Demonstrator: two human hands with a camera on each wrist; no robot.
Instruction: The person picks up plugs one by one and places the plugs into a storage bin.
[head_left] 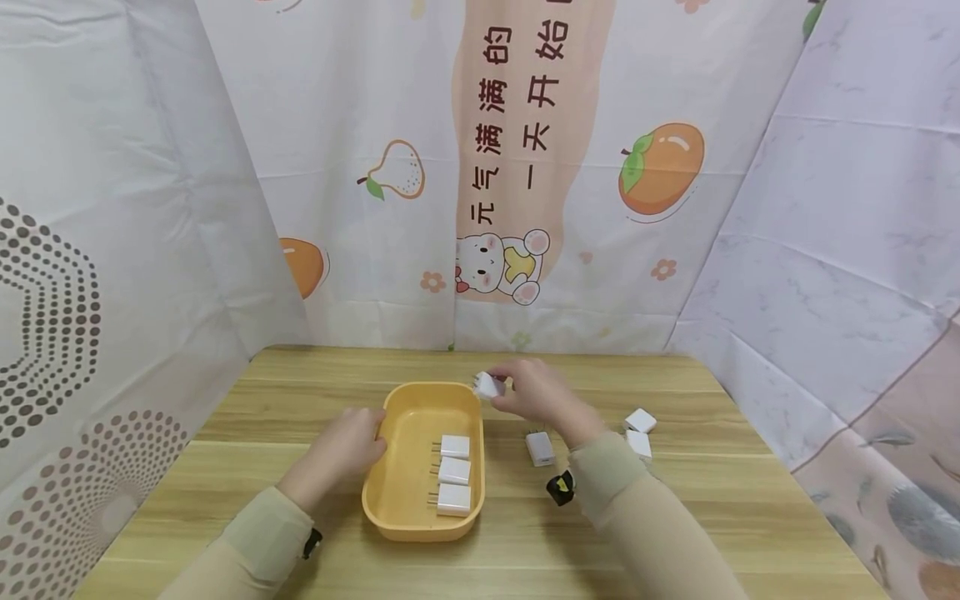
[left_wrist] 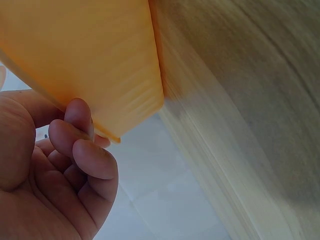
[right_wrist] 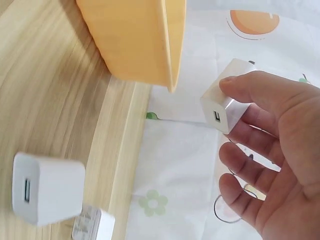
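My left hand (head_left: 343, 450) grips the left rim of a yellow plastic basin (head_left: 420, 535); in the left wrist view its thumb and fingers pinch the edge. Between thumb and fingers my right hand (head_left: 542, 395) holds a white USB charger (head_left: 489, 385), just above the basin's far right corner. That charger's port (right_wrist: 217, 116) shows in the right wrist view, its prongs pointing away from the palm. Inside the basin, three white chargers (head_left: 453, 472) lie in a column along the right side, prongs to the left.
On the wooden table (head_left: 315, 392), one white charger (head_left: 540, 448) lies right of the basin. Two more chargers (head_left: 641, 419) lie farther right, close together. A small black object (head_left: 560, 487) shows beside the right wrist. Printed cloth curtains (head_left: 360, 275) stand behind and at both sides.
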